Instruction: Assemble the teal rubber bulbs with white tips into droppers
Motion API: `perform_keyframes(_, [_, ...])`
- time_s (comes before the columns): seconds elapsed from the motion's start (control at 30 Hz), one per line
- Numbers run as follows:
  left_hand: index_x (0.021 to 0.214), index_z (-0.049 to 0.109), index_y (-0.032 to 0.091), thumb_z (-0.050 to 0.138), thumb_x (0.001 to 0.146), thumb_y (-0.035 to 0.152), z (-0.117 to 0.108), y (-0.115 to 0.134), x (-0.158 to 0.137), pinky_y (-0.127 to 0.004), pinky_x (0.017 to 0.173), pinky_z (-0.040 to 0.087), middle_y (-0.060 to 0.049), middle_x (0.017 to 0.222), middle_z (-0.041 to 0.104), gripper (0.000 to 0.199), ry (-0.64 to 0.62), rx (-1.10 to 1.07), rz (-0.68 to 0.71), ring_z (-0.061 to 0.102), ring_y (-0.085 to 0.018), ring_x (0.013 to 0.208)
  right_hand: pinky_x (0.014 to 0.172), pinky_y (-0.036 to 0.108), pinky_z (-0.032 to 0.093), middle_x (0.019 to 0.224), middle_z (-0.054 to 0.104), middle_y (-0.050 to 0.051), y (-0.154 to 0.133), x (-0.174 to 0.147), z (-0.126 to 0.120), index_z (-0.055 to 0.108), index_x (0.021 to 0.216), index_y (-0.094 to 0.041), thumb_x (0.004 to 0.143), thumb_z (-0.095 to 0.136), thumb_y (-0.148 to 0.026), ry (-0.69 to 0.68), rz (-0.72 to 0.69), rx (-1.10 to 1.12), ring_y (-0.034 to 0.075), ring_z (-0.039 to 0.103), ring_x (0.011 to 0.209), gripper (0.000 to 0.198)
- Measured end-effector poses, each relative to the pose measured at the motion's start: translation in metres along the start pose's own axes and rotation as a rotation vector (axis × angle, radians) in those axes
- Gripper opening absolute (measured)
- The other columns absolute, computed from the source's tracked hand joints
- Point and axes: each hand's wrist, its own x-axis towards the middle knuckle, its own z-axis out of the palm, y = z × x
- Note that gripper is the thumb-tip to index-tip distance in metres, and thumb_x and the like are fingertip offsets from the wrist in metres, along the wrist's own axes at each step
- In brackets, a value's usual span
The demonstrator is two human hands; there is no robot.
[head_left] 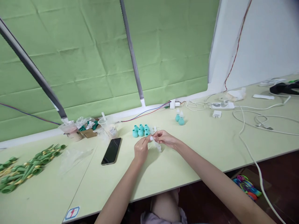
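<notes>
My left hand [141, 148] and my right hand [164, 138] meet over the table, fingers pinched together on a small white piece [151, 138]. It is too small to tell its kind. Just under them lie several loose translucent white pieces [159, 146]. Right behind my hands stands a group of small turquoise round-bodied pots with narrow necks [140, 132]. Farther back to the right, two similar turquoise pots [181, 121] have white tops [181, 114] sticking up from them.
A black phone [111, 151] lies left of my hands. Behind it stand a plastic cup with a straw [109, 128], a small cardboard box [90, 132] and another cup [72, 132]. Green tubular parts [35, 168] cover the far left. A power strip [222, 106] and white cables [244, 130] lie right.
</notes>
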Motion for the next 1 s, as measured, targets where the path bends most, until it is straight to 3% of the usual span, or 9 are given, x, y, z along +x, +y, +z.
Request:
perform_keyframes(0.3, [0.111, 0.057, 0.016, 0.030, 0.087, 0.006, 0.001, 0.004, -0.005, -0.019, 0.058, 0.044, -0.004, 0.070, 0.063, 0.038, 0.038, 0.061, 0.031, 0.058, -0.010, 0.063, 0.042, 0.020, 0.020, 0.049, 0.047, -0.006, 0.000, -0.002, 0.003, 0.057, 0.060, -0.013, 0.048, 0.082, -0.031, -0.054, 0.058, 0.069, 0.003, 0.037, 0.043, 0.033])
perform_keyframes(0.57, [0.113, 0.057, 0.017, 0.030, 0.089, 0.011, 0.002, 0.011, -0.002, -0.019, 0.059, 0.044, -0.006, 0.076, 0.066, 0.037, 0.071, -0.001, -0.061, 0.059, -0.010, 0.065, 0.042, 0.019, 0.022, 0.055, 0.052, -0.004, -0.001, -0.002, 0.007, 0.053, 0.061, -0.014, 0.051, 0.082, -0.031, -0.068, 0.038, 0.164, 0.003, 0.038, 0.045, 0.034])
perform_keyframes(0.7, [0.109, 0.059, 0.017, 0.032, 0.088, 0.009, 0.001, 0.012, 0.002, -0.020, 0.058, 0.043, -0.004, 0.072, 0.065, 0.035, 0.080, 0.019, -0.021, 0.058, -0.011, 0.063, 0.043, 0.018, 0.025, 0.063, 0.057, -0.002, -0.008, -0.005, 0.003, 0.061, 0.075, -0.014, 0.057, 0.079, -0.027, -0.145, 0.076, 0.142, 0.003, 0.039, 0.048, 0.029])
perform_keyframes(0.8, [0.109, 0.059, 0.017, 0.031, 0.088, 0.009, -0.001, 0.010, 0.004, -0.020, 0.056, 0.041, -0.004, 0.066, 0.063, 0.036, 0.063, 0.066, 0.003, 0.057, -0.011, 0.059, 0.045, 0.017, 0.029, 0.068, 0.059, -0.001, -0.011, -0.006, 0.000, 0.065, 0.086, -0.014, 0.057, 0.079, -0.026, -0.120, 0.114, 0.115, 0.002, 0.040, 0.050, 0.035])
perform_keyframes(1.0, [0.120, 0.051, 0.018, 0.029, 0.089, 0.010, -0.003, 0.007, 0.004, -0.020, 0.056, 0.040, -0.004, 0.067, 0.063, 0.039, -0.007, 0.150, 0.076, 0.056, -0.010, 0.057, 0.044, 0.017, 0.030, 0.062, 0.057, -0.002, -0.009, -0.004, -0.003, 0.067, 0.083, -0.013, 0.052, 0.081, -0.024, -0.105, 0.147, 0.135, 0.002, 0.040, 0.047, 0.035])
